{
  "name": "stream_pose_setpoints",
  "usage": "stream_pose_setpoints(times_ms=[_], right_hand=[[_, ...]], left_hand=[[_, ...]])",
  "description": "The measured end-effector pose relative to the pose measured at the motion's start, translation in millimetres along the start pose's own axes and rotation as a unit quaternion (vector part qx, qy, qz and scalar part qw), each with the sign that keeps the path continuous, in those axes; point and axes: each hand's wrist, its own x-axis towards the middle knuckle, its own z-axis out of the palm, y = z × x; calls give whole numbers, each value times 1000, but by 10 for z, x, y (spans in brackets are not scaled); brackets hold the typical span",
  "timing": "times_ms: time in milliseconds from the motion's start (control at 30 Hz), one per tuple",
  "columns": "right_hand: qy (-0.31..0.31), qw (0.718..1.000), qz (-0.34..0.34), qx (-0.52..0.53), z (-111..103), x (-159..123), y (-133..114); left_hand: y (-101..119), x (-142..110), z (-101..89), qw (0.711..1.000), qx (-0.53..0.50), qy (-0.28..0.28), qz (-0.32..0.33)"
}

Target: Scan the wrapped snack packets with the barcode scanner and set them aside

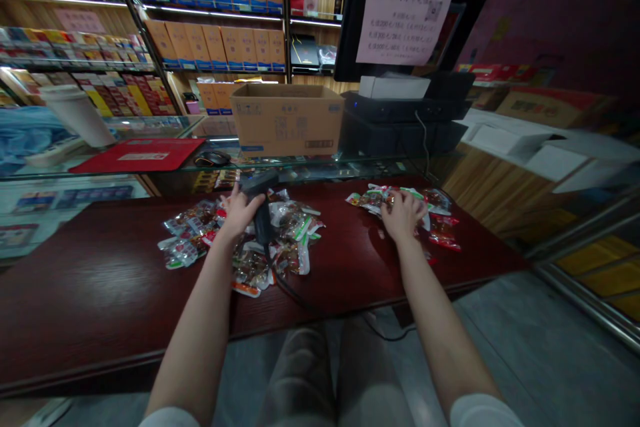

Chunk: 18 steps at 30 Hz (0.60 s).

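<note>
My left hand [239,212] is closed around a black handheld barcode scanner [263,220], held with its head pointing away from me. A cable runs from the base of its handle down over the table's front edge. Beneath and around the scanner lies a loose pile of small clear-wrapped snack packets [297,221]. At the right, my right hand [403,213] has its fingers curled down over a smaller pile of snack packets [367,199]; the fingertips are partly hidden among them. Red-wrapped packets [444,232] lie just right of that hand.
The dark red table [100,280] meets a glass counter. On the counter are an open cardboard box [287,121], a computer mouse [213,158], a red mat [140,155] and a white cup [77,115]. A monitor [350,27] bearing a paper notice [405,17] stands behind black equipment.
</note>
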Motion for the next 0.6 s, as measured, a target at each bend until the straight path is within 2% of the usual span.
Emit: stream_pose_setpoints(times_ms=[133,233,300,367,467,533,600], right_hand=[[-7,1000,-2,25,-38,-31,-55],[-8,997,-21,71,-52,-52,-145],[-22,990,-57,130,-43,-83,-253],[-64,970,-110,207,-13,-135,-401],[-168,919,-176,310,72,-231,-663],[-236,887,-188,351,141,-287,-832],[-282,872,-192,352,203,-326,-975]], left_hand=[[-249,66,-134,998,17,-46,-35],[-345,77,-118,994,23,-95,-54],[-339,76,-70,991,38,-113,-62],[-301,73,-15,990,53,-119,-63],[-251,65,46,988,68,-116,-70],[-240,54,73,990,62,-109,-68],[-236,39,93,994,38,-90,-47]])
